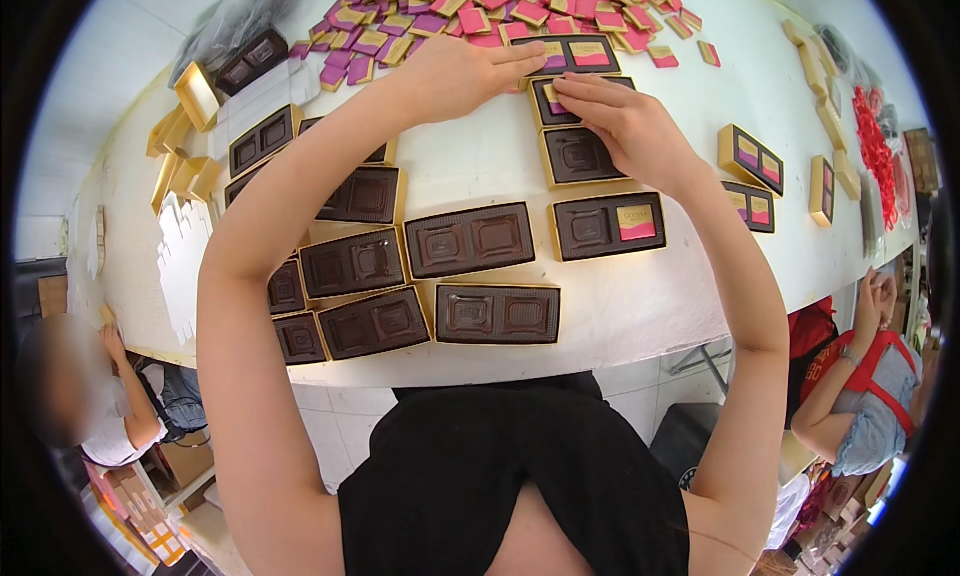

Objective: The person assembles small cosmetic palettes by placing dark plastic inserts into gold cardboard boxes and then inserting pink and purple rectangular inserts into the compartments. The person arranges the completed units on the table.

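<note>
My left hand (pixel 455 78) reaches to the far dark-lined gold box (pixel 600 70), its fingers stretched out over a wrapped purple-and-gold chocolate square (pixel 554 54) in the left compartment. A pink-and-gold square (pixel 588 53) fills the compartment beside it. My right hand (pixel 632 124) has its fingers together on another purple-and-gold chocolate square (pixel 552 100), at the left of the second box (pixel 538 104). That hand hides this box's right part. Nearer me, a third box (pixel 575 156) is partly under the hand. Below it, a box (pixel 592 228) holds one pink-and-gold square (pixel 637 223) at the right.
Loose wrapped squares (pixel 480 16) are heaped at the far side. Several open boxes with dark trays (pixel 470 238) cover the table's left and middle. Filled boxes (pixel 750 161) stand at the right, near red ribbon (pixel 873 146). Other people (pixel 860 376) are at both sides.
</note>
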### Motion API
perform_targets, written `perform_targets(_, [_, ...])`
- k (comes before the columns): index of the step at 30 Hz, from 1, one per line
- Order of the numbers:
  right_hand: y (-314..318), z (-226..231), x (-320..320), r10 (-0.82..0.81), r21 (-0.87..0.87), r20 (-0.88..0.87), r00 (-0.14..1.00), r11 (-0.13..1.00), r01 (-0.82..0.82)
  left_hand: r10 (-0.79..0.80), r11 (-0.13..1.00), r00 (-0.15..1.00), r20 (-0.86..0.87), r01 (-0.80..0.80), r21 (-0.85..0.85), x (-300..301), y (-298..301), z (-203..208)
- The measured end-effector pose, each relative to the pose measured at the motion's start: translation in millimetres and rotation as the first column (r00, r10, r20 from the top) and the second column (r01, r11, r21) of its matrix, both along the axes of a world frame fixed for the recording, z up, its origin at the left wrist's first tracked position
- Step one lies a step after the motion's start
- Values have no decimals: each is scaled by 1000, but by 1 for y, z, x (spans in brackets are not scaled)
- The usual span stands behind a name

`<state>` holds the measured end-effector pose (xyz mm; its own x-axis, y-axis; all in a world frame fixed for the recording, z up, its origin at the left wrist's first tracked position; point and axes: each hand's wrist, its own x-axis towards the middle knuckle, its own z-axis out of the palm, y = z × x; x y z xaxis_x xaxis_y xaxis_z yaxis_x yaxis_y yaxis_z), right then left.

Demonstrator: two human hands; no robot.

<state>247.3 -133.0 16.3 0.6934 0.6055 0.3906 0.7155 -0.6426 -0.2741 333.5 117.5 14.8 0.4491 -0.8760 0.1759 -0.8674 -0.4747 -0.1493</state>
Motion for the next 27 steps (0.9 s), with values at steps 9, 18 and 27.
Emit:
perform_targets(9, [-14, 3, -4, 64, -181, 48, 997, 982, -55, -109, 964, 968, -226, 47, -263, 23, -5, -12])
perform_targets(18, [30, 43, -4, -111, 466, -401, 909, 830, 306, -235, 495, 647, -725, -563, -662, -17, -32, 29])
perform_targets(27, [40, 43, -12, -40, 554, -599, 800, 701, 450, -589, 537, 31, -807, -731, -420, -58, -29, 75])
